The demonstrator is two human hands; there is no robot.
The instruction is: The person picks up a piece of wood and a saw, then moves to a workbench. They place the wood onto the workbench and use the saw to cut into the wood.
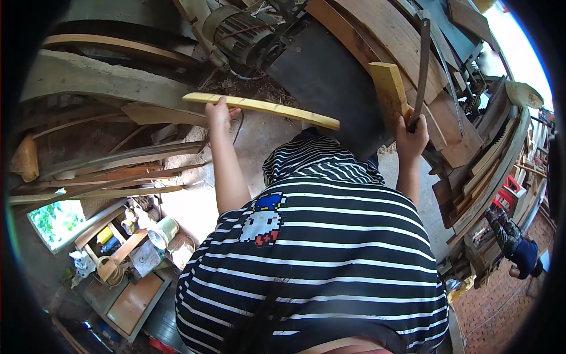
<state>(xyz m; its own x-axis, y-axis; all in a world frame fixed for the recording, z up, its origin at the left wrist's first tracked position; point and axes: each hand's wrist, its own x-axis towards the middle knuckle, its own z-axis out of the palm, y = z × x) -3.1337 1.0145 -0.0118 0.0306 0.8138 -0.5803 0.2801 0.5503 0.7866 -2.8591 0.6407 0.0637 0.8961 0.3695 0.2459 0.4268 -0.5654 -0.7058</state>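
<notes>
My left hand (pixel 219 116) is closed around a long, slightly curved yellow wooden strip (pixel 277 110). The strip lies across the view, its right end over a dark flat surface (pixel 327 76). On the right, my right hand (pixel 411 137) is closed with a long dark flat bar (pixel 423 71) between thumb and fingers, pointing away from me. A short yellow board (pixel 389 87) meets the same fingers at its near end; whether they grip it too is partly hidden.
An electric motor (pixel 239 32) sits beyond the dark surface. Curved timber (pixel 106 82) is stacked at left, more planks (pixel 389 35) at upper right. Buckets (pixel 163 232) and clutter stand lower left. Another person (pixel 525 256) is at far right on brick paving (pixel 492 312).
</notes>
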